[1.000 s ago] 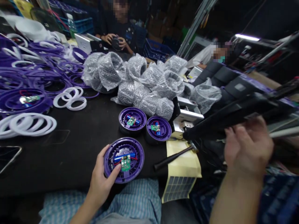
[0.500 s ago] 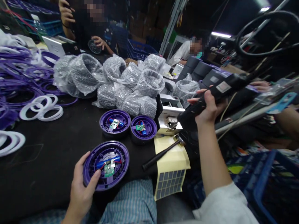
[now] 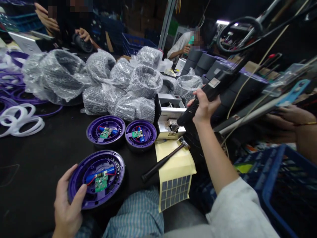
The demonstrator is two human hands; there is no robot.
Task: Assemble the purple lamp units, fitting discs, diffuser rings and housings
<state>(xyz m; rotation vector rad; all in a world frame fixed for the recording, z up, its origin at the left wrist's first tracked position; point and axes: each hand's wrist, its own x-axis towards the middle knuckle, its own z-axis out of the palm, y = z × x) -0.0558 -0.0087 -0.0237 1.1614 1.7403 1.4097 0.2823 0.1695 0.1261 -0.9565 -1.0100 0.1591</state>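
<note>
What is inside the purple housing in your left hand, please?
Inside the purple housing sit a green circuit board, a blue cylinder and red wires; whatever lies under the board is covered.

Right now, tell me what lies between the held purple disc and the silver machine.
Head view: another purple disc sits on the black table, between the left hand's disc and the silver machine.

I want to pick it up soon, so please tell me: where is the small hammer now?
In the head view, the hammer lies right of centre on the yellow label sheet, just below the silver machine.
</note>
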